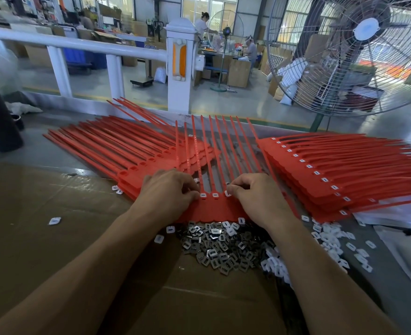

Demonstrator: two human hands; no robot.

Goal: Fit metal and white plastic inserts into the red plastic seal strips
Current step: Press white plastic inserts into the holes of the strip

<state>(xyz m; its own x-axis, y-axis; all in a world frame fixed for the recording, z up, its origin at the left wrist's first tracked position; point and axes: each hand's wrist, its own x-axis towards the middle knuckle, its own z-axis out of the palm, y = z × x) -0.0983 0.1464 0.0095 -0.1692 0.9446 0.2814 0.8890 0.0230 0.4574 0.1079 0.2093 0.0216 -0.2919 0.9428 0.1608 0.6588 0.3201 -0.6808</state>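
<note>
A red seal strip panel (214, 209) lies in front of me, its tails fanning away from me. White inserts (215, 195) sit in its sockets between my hands. My left hand (168, 192) rests on the panel's left part, fingers curled, fingertips at one white insert. My right hand (255, 197) pinches a white insert (227, 193) at a socket. A heap of metal inserts (223, 247) lies just below the panel, with white plastic inserts (327, 238) spread to its right.
A stack of red strips with empty sockets (117, 151) lies at the left, a stack with white inserts fitted (332, 170) at the right. Brown cardboard (42, 238) covers the table. A large fan (359, 52) and a white railing (180, 68) stand behind.
</note>
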